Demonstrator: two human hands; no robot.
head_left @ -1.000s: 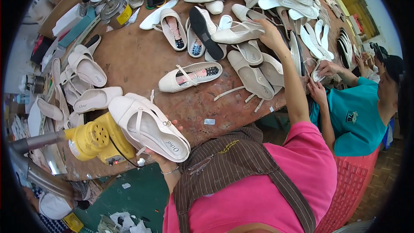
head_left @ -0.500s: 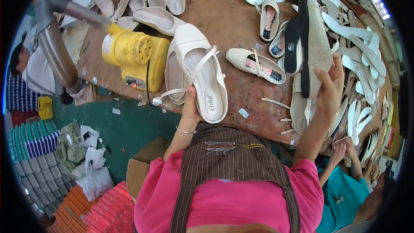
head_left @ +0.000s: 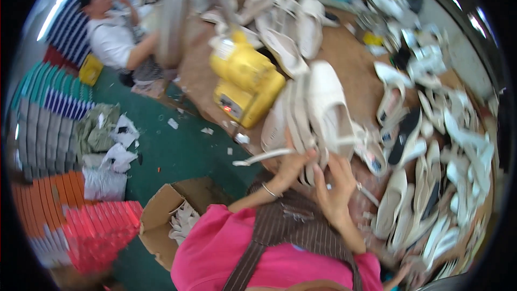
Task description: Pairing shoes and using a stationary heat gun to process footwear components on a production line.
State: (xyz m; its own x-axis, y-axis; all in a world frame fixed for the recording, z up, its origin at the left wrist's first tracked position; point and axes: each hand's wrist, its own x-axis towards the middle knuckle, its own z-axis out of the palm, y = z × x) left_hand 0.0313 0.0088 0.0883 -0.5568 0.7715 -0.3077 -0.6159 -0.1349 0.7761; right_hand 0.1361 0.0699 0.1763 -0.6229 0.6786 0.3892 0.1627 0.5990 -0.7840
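- We wear a bright pink top [head_left: 215, 248], plain where it shows.
- Its left sleeve [head_left: 217, 218] and right sleeve [head_left: 370, 269] stop short, leaving our forearms bare.
- Over it we have a dark brown apron [head_left: 318, 237] with thin, pale pinstripes.
- Its two straps [head_left: 246, 265], striped like the bib, cross the pink cloth.
- On the bib we see a small pale motif [head_left: 298, 214], too blurred to make out.
- A thin, silvery bangle [head_left: 269, 189] rings our left wrist.
- Our left hand [head_left: 295, 165] and right hand [head_left: 335, 186] are ungloved.

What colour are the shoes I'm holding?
The shoes are off-white, best seen in the head view.
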